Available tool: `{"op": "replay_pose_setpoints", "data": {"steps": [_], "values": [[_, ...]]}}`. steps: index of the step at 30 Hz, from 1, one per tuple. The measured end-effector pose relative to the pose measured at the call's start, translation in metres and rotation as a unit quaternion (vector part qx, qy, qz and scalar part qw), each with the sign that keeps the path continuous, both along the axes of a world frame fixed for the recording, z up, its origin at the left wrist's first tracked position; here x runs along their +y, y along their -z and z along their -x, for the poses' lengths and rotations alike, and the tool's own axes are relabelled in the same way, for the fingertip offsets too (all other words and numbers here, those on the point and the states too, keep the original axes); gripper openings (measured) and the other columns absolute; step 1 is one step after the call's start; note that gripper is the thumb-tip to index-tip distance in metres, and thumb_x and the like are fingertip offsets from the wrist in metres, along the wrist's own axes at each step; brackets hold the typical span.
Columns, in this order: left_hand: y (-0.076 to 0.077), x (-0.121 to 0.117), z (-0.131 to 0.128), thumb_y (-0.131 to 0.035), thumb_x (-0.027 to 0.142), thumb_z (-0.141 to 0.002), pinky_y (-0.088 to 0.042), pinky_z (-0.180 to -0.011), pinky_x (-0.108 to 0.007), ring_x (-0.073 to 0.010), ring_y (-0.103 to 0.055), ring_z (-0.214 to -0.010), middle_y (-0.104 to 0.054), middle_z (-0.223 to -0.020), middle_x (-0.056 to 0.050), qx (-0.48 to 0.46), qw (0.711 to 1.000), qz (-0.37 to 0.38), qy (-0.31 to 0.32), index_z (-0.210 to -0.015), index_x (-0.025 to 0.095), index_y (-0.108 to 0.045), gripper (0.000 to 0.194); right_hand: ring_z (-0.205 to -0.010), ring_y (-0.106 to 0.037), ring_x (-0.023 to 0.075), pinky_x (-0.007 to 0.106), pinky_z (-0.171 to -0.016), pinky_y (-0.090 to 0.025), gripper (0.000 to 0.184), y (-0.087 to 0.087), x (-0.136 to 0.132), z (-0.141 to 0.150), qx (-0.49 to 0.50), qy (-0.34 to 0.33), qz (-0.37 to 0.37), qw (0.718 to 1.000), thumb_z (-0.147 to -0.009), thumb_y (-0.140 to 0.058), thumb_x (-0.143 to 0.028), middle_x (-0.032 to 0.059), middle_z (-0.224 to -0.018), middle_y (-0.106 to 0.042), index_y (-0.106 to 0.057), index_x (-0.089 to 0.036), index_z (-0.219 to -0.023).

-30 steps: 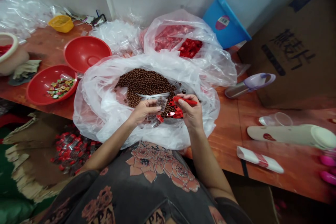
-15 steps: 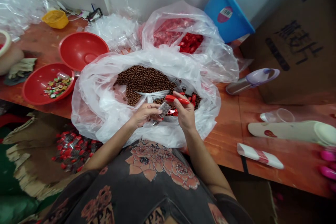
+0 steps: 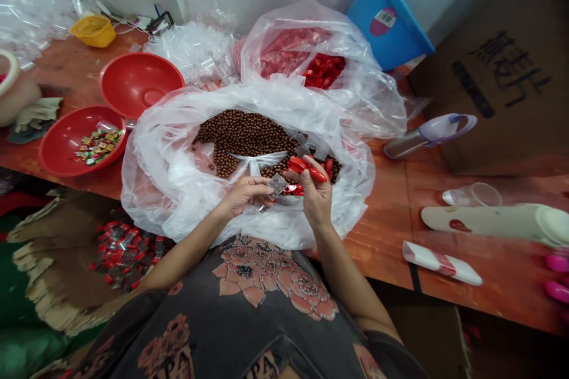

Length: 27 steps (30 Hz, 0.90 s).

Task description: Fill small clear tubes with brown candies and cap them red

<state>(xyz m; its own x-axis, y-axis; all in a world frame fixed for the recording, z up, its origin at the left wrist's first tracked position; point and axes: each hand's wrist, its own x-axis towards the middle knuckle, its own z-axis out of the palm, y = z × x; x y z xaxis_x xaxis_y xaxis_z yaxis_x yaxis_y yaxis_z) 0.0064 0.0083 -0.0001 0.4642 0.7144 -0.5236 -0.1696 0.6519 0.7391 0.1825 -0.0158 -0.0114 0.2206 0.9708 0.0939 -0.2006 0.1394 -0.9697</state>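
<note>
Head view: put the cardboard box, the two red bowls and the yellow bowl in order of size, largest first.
1. The cardboard box
2. The upper red bowl and the lower red bowl: they look alike, so they stay unranked
3. The yellow bowl

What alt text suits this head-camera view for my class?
Seen from above, a person's left hand holds a small clear packet while the right hand holds red pieces over a plastic bag of brown beads. Red bowls sit beside it on a wooden table.
</note>
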Motion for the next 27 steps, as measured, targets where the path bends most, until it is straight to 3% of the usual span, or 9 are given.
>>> {"op": "replay_pose_setpoints", "data": {"steps": [4,9,17,20,23,27], "values": [[-0.004,-0.002,0.0,-0.077,0.02,-0.065,-0.056,-0.064,-0.029,-0.0142,-0.065,-0.063,-0.074,-0.085,-0.011,-0.011,1.0,-0.015,-0.005,-0.096,0.009,-0.074,0.033,-0.099,-0.072,0.019,0.041,-0.097,-0.055,0.037,-0.001,-0.002,0.001,0.015,-0.006,0.014,1.0,-0.09,-0.062,-0.043,0.0015,-0.119,-0.07,-0.061,-0.033,-0.125],[-0.007,-0.003,0.001,-0.078,0.023,-0.066,-0.056,-0.068,-0.028,-0.0134,-0.067,-0.069,-0.074,-0.091,-0.008,-0.039,0.998,-0.045,0.014,-0.103,0.013,-0.075,0.038,-0.105,-0.069,0.0195,0.043,-0.103,-0.05,0.031,0.011,-0.003,0.0,0.017,-0.02,0.028,0.999,-0.086,-0.067,-0.039,0.0013,-0.114,-0.073,-0.068,-0.03,-0.116],[-0.012,-0.005,0.002,-0.081,0.026,-0.065,-0.056,-0.068,-0.03,-0.014,-0.065,-0.07,-0.073,-0.084,-0.007,-0.057,0.997,-0.05,0.018,-0.1,0.012,-0.075,0.038,-0.122,-0.061,0.0221,0.045,-0.111,-0.043,0.028,0.008,-0.011,-0.01,-0.047,-0.108,-0.037,0.992,-0.085,-0.07,-0.036,0.0005,-0.126,-0.069,-0.072,-0.033,-0.112],[-0.013,-0.006,0.001,-0.081,0.026,-0.065,-0.056,-0.067,-0.03,-0.0141,-0.065,-0.068,-0.073,-0.082,-0.007,-0.06,0.997,-0.05,0.012,-0.097,0.013,-0.076,0.035,-0.128,-0.056,0.026,0.049,-0.114,-0.039,0.051,0.01,-0.013,-0.012,-0.049,-0.142,-0.058,0.987,-0.071,-0.082,-0.043,0.0033,-0.132,-0.065,-0.068,-0.032,-0.118],[-0.012,-0.009,-0.001,-0.081,0.024,-0.064,-0.054,-0.065,-0.027,-0.0134,-0.065,-0.067,-0.073,-0.082,-0.006,-0.063,0.997,-0.044,-0.002,-0.094,0.013,-0.076,0.032,-0.131,-0.053,0.0272,0.049,-0.115,-0.038,0.076,0.014,-0.013,-0.01,-0.081,-0.138,-0.083,0.984,-0.056,-0.091,-0.04,0.0051,-0.137,-0.061,-0.061,-0.032,-0.125],[-0.009,-0.012,-0.008,-0.083,0.025,-0.063,-0.05,-0.061,-0.021,-0.0119,-0.065,-0.068,-0.073,-0.08,-0.006,-0.072,0.996,-0.042,-0.013,-0.091,0.012,-0.075,0.032,-0.129,-0.055,0.0257,0.048,-0.113,-0.042,0.081,0.015,-0.015,-0.003,-0.149,-0.109,-0.129,0.974,-0.056,-0.092,-0.031,0.0056,-0.138,-0.06,-0.055,-0.032,-0.129]]}}
